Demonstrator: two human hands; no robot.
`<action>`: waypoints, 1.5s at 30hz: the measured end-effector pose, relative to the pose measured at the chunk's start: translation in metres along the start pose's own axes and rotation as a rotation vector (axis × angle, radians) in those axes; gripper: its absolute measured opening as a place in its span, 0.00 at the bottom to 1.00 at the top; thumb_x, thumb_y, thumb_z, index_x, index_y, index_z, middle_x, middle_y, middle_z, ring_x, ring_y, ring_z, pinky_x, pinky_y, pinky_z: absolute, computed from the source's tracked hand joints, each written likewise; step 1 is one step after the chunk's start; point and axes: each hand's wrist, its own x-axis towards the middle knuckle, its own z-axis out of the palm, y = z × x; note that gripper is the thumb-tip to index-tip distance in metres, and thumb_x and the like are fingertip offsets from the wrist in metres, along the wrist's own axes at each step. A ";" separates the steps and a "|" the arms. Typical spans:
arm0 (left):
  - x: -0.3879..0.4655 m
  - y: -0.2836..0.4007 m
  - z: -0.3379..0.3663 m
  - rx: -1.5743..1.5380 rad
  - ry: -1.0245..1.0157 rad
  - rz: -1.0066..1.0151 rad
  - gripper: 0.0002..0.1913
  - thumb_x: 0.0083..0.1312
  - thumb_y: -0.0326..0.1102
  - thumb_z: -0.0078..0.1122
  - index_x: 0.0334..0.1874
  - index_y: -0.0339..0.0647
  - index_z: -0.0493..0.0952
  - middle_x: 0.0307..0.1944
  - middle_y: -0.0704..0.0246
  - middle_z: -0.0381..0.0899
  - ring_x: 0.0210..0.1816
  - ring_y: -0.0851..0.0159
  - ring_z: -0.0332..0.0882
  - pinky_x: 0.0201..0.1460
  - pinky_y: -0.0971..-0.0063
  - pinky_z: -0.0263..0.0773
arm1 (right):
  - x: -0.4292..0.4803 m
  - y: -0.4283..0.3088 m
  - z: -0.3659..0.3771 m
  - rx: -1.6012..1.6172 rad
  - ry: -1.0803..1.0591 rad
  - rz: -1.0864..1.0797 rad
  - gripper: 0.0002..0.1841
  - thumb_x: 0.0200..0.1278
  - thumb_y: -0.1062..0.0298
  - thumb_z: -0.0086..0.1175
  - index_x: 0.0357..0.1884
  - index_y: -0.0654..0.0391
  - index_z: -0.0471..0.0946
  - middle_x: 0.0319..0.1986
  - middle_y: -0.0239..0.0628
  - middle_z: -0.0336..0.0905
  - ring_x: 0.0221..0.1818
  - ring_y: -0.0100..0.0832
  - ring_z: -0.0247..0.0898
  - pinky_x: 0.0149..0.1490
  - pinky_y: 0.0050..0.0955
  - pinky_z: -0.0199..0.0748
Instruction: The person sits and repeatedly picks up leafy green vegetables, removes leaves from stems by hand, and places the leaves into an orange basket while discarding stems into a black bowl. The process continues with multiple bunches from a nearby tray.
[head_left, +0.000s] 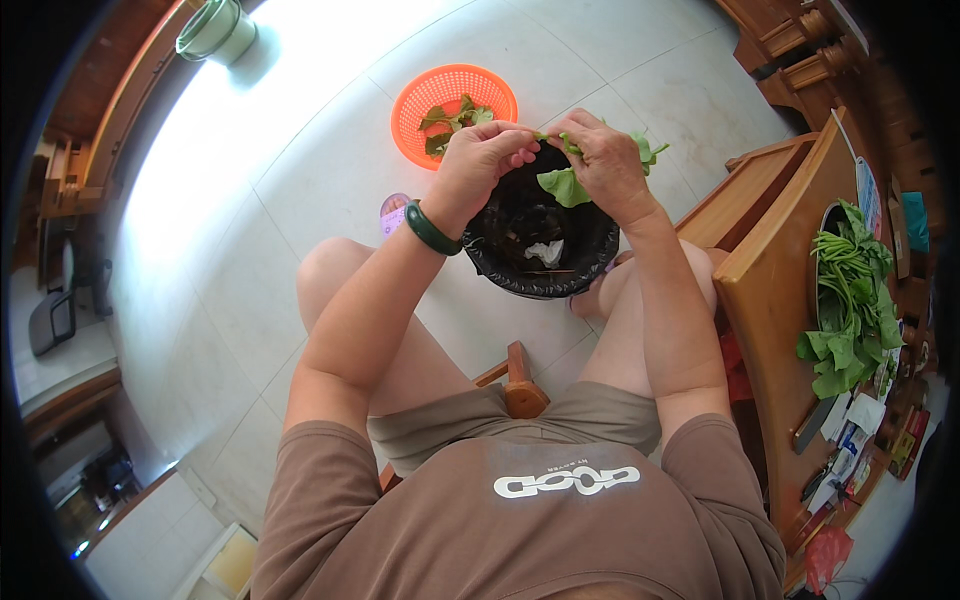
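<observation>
Both hands meet above the far rim of a bin (517, 214) lined with a black plastic bag. In my right hand (600, 157) is a leafy green vegetable stem (566, 186), its leaves hanging below and beyond the fingers. My left hand (491, 154) pinches the thin tip of that stem between thumb and forefinger. A dark green bangle (431, 229) circles my left wrist. Just beyond the left hand, an orange plastic colander (409, 112) on the floor holds several picked leaves (450, 124). Crumpled white tissue (545, 253) lies inside the bin.
At the right, a wooden table (757, 262) bears a heap of leafy greens (851, 300) in a bowl, a phone (814, 424) and papers. A red plastic bag (827, 555) sits near its corner. A pale green bucket (217, 34) stands far left on the tiled floor (225, 247).
</observation>
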 end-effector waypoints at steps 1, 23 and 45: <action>-0.001 -0.001 0.000 -0.054 0.008 -0.021 0.07 0.66 0.31 0.58 0.39 0.33 0.79 0.33 0.69 0.81 0.34 0.76 0.77 0.42 0.85 0.73 | 0.000 0.000 0.000 0.006 0.012 -0.012 0.06 0.58 0.75 0.57 0.37 0.54 0.79 0.33 0.33 0.78 0.29 0.39 0.75 0.33 0.31 0.71; 0.004 -0.002 -0.005 -0.147 0.003 -0.077 0.07 0.66 0.31 0.60 0.40 0.34 0.79 0.33 0.68 0.81 0.34 0.76 0.78 0.40 0.86 0.74 | 0.001 -0.008 0.004 0.126 0.245 0.001 0.06 0.58 0.74 0.57 0.38 0.55 0.79 0.33 0.35 0.81 0.29 0.38 0.77 0.33 0.31 0.73; 0.008 -0.034 -0.023 0.841 -0.036 -0.135 0.07 0.59 0.28 0.60 0.36 0.31 0.82 0.30 0.68 0.83 0.31 0.74 0.78 0.36 0.81 0.74 | 0.005 0.018 -0.024 0.670 0.403 0.364 0.05 0.65 0.70 0.57 0.35 0.60 0.80 0.24 0.24 0.76 0.25 0.13 0.64 0.31 0.15 0.62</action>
